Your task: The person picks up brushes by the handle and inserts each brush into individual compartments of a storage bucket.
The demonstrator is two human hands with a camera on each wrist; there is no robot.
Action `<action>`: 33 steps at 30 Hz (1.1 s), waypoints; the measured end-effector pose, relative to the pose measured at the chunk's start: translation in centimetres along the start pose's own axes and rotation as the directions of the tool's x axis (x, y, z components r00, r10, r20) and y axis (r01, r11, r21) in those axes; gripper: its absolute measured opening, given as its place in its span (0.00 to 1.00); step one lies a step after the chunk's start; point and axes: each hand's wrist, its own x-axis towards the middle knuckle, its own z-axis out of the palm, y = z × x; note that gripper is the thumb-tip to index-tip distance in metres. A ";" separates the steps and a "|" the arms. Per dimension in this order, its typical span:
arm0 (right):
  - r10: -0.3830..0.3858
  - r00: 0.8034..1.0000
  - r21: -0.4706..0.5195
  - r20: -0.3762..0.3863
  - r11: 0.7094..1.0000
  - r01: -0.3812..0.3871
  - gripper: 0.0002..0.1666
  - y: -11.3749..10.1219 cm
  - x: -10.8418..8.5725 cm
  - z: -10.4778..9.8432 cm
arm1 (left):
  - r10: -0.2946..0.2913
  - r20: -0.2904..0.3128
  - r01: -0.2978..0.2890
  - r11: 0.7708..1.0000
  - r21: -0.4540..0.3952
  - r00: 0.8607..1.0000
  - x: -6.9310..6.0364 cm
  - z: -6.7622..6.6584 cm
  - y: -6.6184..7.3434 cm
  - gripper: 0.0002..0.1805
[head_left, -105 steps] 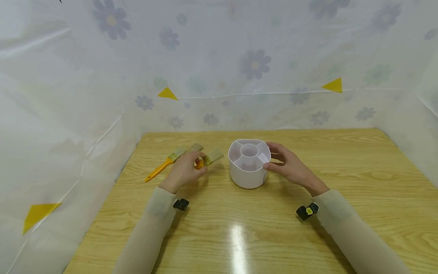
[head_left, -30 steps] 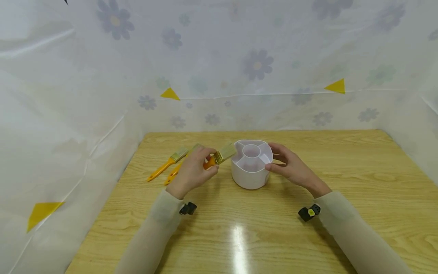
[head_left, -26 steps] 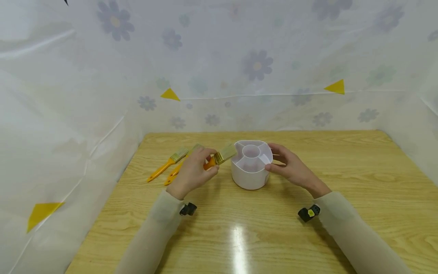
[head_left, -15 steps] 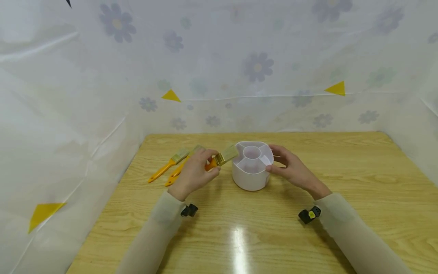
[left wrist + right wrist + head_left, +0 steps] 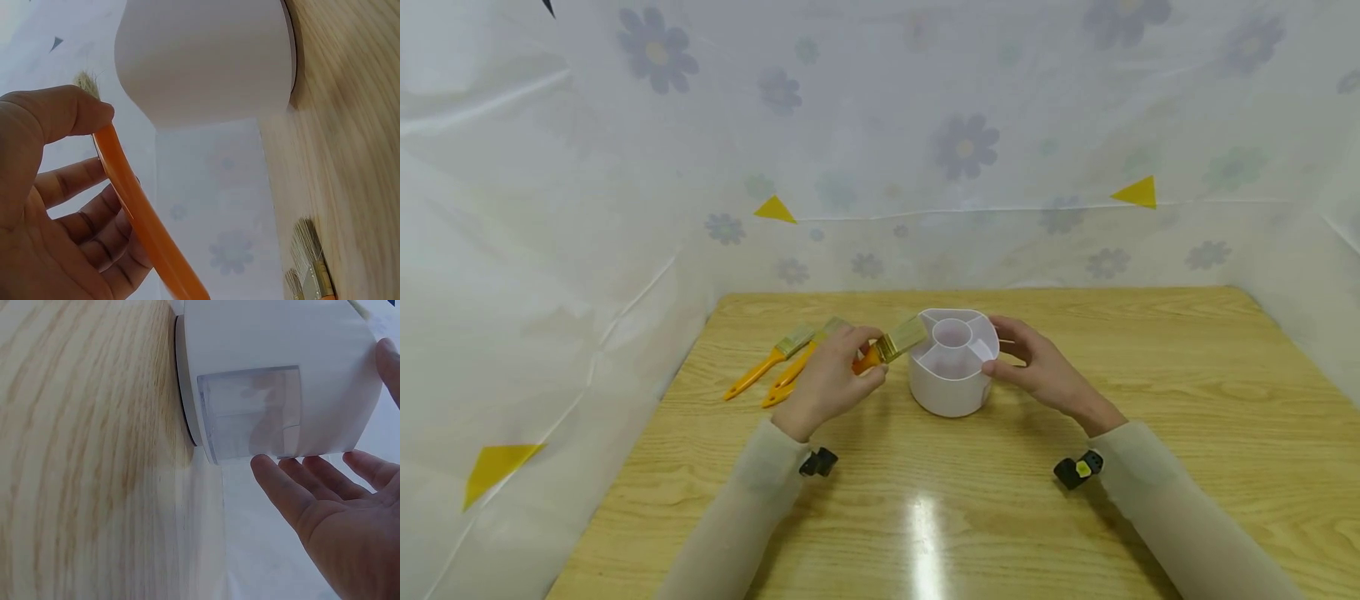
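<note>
My left hand (image 5: 831, 379) pinches a flat paintbrush (image 5: 906, 335) by its orange handle, between thumb and fingers. The left wrist view shows the handle (image 5: 140, 209) under the thumb, the other fingers behind it. The bristles point right, at the left rim of a round white desk organizer (image 5: 950, 396); whether they touch it I cannot tell. This organizer stands upright, with a central round cup and compartments around it. My right hand (image 5: 1037, 371) holds its right side, thumb at the near rim and fingers farther back. A clear panel (image 5: 253, 412) shows on its wall.
More orange-handled paintbrushes (image 5: 756, 373) lie on the wooden table (image 5: 1000, 517) left of and partly behind my left hand. A flowered white sheet (image 5: 880, 150) rises behind the table's far edge, with yellow triangles on it.
Since the oldest frame, my left hand has lifted the paintbrush off the table and carried it right, to the organizer's rim. In the last second it has shifted only slightly right. My right hand stays.
</note>
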 end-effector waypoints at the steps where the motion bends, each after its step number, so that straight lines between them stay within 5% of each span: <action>1: -0.001 1.000 0.000 0.002 1.000 0.001 0.40 0.0 0.0 0.0 | 0.002 -0.001 -0.002 1.000 0.002 1.000 0.0 0.0 0.1 0.22; 33: 0.007 1.000 0.006 0.016 1.000 -0.007 0.41 -0.1 -0.3 -0.2 | 0.088 -0.041 -0.088 0.996 0.018 0.995 0.6 0.6 2.4 0.21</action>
